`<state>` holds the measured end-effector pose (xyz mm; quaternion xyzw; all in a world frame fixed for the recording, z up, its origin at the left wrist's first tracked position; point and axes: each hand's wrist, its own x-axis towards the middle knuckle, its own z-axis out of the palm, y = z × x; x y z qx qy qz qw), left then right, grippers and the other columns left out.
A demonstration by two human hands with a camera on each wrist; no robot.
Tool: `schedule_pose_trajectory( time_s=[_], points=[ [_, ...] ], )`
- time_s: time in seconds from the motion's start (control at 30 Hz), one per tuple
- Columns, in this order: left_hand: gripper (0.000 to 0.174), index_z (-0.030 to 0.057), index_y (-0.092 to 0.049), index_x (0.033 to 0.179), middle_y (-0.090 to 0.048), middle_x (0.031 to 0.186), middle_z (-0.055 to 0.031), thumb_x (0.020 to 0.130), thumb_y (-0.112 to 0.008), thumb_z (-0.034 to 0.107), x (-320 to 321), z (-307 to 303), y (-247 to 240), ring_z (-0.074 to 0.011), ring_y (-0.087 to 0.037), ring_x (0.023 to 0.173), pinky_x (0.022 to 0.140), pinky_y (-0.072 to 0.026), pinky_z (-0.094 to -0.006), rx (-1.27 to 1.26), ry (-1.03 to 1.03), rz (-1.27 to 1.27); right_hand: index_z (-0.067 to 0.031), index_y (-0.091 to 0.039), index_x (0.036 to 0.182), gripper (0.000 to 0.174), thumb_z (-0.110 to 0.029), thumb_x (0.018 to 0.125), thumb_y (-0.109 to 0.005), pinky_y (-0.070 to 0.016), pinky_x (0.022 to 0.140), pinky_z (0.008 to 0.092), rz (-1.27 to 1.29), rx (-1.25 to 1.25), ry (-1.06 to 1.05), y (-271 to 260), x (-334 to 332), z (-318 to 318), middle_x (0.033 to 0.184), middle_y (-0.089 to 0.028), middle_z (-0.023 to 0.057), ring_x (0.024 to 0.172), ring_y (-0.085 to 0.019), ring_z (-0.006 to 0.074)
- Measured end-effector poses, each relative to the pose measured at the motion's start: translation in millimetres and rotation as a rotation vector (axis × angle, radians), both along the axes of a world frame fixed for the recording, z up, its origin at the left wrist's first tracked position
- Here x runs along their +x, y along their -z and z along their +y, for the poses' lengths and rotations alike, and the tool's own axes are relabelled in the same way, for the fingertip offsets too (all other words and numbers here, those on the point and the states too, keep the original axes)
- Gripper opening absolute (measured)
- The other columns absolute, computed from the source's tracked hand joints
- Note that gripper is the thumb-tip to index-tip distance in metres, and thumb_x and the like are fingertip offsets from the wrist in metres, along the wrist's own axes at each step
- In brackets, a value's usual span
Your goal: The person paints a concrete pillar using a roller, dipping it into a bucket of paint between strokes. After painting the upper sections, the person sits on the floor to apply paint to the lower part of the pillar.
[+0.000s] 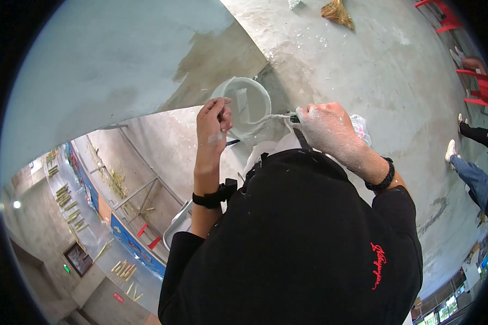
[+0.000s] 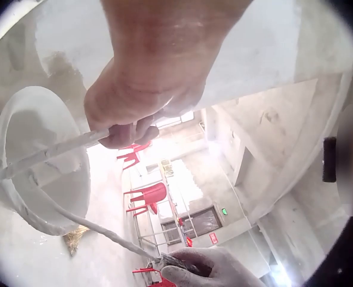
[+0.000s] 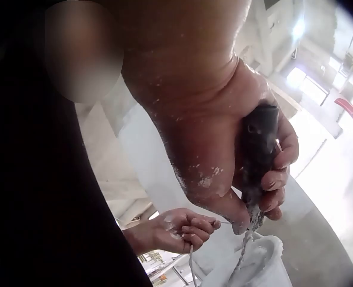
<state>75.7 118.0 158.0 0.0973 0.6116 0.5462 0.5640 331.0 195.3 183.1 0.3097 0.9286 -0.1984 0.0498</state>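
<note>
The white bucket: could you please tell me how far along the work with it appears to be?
Done: the bucket holds white mix, and white splashes coat the right hand. In hand: the left hand pinches a thin coated rod reaching into the bucket; the right hand grips a dark tool handle. Left: the wall beside shows a bare grey patch, so coating it probably remains.
</note>
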Motion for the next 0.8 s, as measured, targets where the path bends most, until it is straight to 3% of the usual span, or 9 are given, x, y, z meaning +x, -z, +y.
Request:
schedule_pose_trajectory(
  time_s=[0.53,0.6,0.7,0.73,0.8],
  points=[
    [0.017,-0.0003,-0.054,0.098,-0.04,0.06,0.0009,0.096,-0.049,0.016,-8.5,-1.8,4.2,-0.0071,-0.03,0.046,0.048,-0.0292,-0.0229,-0.025,-0.063,0.031,-0.0014,-0.061,0.082,0.01,-0.008,0.074,-0.059,-0.0535,0.059,0.0356,-0.015,0.032,-0.013,2.4,6.7,0.3,0.068,-0.063,0.0116,0.067,-0.068,0.025],
    [0.017,-0.0001,-0.054,0.097,-0.04,0.06,0.001,0.096,-0.049,0.016,-8.4,-4.1,3.1,-0.0071,-0.03,0.046,0.048,-0.0291,-0.0228,-0.024,-0.068,0.026,-0.0046,-0.059,0.078,0.028,-0.031,0.086,-0.059,-0.0514,0.057,0.0361,0.009,0.078,-0.003,7.2,5.8,-1.9,0.067,-0.063,0.0103,0.064,-0.066,0.0257],
    [0.017,0.0002,-0.054,0.097,-0.04,0.06,0.0012,0.096,-0.049,0.016,-8.6,-5.7,3.6,-0.0071,-0.031,0.046,0.048,-0.0291,-0.0227,-0.025,-0.071,0.019,-0.0044,-0.059,0.079,0.029,-0.032,0.087,-0.058,-0.0513,0.058,0.0362,0.006,0.058,0.001,6.3,3.4,-1.7,0.067,-0.063,0.0102,0.065,-0.066,0.0257],
    [0.017,0.0003,-0.054,0.097,-0.04,0.06,0.0012,0.096,-0.049,0.016,-8.9,-5.5,4.0,-0.0071,-0.031,0.046,0.049,-0.0292,-0.0226,-0.026,-0.07,0.018,-0.0044,-0.059,0.079,0.029,-0.032,0.087,-0.058,-0.0513,0.058,0.0362,0.007,0.058,0.0,4.7,2.5,-0.8,0.067,-0.063,0.0102,0.065,-0.066,0.0257],
    [0.017,0.0003,-0.054,0.097,-0.04,0.06,0.0013,0.096,-0.049,0.016,-8.9,-5.9,4.0,-0.0071,-0.031,0.046,0.049,-0.0293,-0.0225,-0.025,-0.069,0.018,-0.0013,-0.061,0.081,0.01,-0.009,0.075,-0.058,-0.0533,0.059,0.0356,0.017,0.035,-0.021,1.1,1.4,0.0,0.068,-0.064,0.012,0.067,-0.068,0.0253]
  ],
)
